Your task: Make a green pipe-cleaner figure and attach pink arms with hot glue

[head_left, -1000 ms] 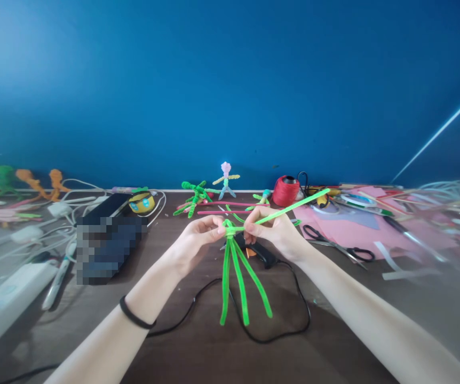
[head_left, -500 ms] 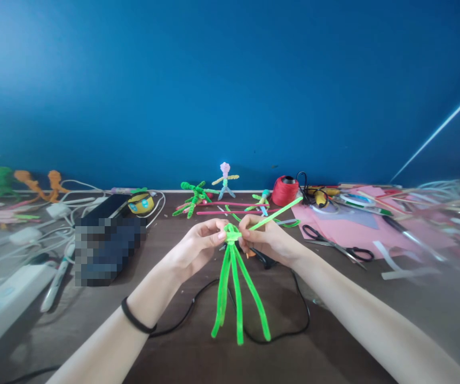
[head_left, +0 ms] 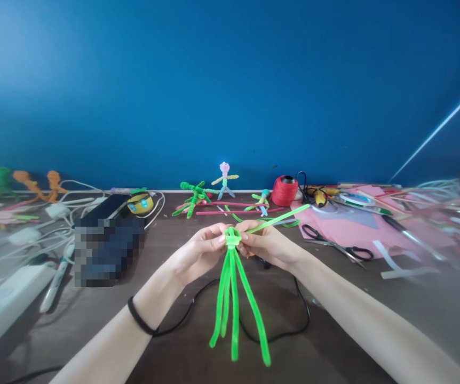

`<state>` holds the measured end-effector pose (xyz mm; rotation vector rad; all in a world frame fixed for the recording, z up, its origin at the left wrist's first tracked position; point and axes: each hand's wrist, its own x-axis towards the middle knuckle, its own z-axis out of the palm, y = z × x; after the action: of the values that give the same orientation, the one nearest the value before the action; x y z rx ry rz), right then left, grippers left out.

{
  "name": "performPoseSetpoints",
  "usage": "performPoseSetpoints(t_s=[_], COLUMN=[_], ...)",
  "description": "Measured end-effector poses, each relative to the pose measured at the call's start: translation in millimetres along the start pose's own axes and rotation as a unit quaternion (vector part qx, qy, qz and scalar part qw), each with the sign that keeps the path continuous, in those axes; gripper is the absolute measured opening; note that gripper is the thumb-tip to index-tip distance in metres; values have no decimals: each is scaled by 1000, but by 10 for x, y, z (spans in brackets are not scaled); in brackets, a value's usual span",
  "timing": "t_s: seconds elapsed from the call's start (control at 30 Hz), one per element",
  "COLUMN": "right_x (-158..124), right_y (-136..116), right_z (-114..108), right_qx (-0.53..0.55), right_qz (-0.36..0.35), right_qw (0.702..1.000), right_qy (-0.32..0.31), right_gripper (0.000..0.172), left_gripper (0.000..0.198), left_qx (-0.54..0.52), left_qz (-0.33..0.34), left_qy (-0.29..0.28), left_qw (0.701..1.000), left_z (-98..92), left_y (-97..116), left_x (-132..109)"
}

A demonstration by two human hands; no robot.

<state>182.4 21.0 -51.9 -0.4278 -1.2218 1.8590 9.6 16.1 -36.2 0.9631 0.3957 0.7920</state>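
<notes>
A bundle of bright green pipe cleaners (head_left: pixel 234 298) hangs over the dark wooden table (head_left: pixel 198 362), its several strands dangling towards me. At the top it is bound by a small green knot. My left hand (head_left: pixel 198 250) pinches that knot from the left. My right hand (head_left: pixel 268 245) pinches it from the right and also holds the free end of a green pipe cleaner (head_left: pixel 284 217) that sticks out up and to the right. Both hands are closed on the bundle.
A black cable (head_left: pixel 290 325) loops on the table below the hands. Scissors (head_left: pixel 334 244) lie on pink paper (head_left: pixel 358 229) at the right, near a red thread spool (head_left: pixel 286 190). Finished pipe-cleaner figures (head_left: pixel 209 194) stand by the blue wall. Chargers, cords and a dark box (head_left: pixel 105 240) crowd the left.
The free green end has shortened and dropped lower as it wound round the knot. Both hands and the bundle have come a little towards me, with the strands hanging lower.
</notes>
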Motion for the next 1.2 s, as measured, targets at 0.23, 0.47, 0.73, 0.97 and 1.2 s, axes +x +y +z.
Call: performPoseSetpoints(t_s=[0.23, 0.47, 0.73, 0.97, 1.2], right_x=[3, 16, 14, 21, 25], right_y=[17, 47, 46, 67, 69], right_z=[53, 39, 5, -15, -15], right_qx=[-1, -45, -108, -147, -136], right_qz=[-12, -35, -49, -48, -47], right_qw=[999, 998, 993, 987, 988], right_qy=[37, 42, 30, 36, 49], right_gripper=[14, 13, 12, 15, 18], left_gripper=[15, 17, 6, 9, 10], left_qx=[-11, 0, 118, 172, 87], left_qz=[-7, -13, -2, -11, -14], left_qy=[19, 54, 56, 83, 60], left_qw=[1000, 998, 991, 982, 994], left_z=[18, -63, -122, -96, -101], left_y=[-1, -17, 84, 133, 89], left_x=[4, 12, -4, -21, -6])
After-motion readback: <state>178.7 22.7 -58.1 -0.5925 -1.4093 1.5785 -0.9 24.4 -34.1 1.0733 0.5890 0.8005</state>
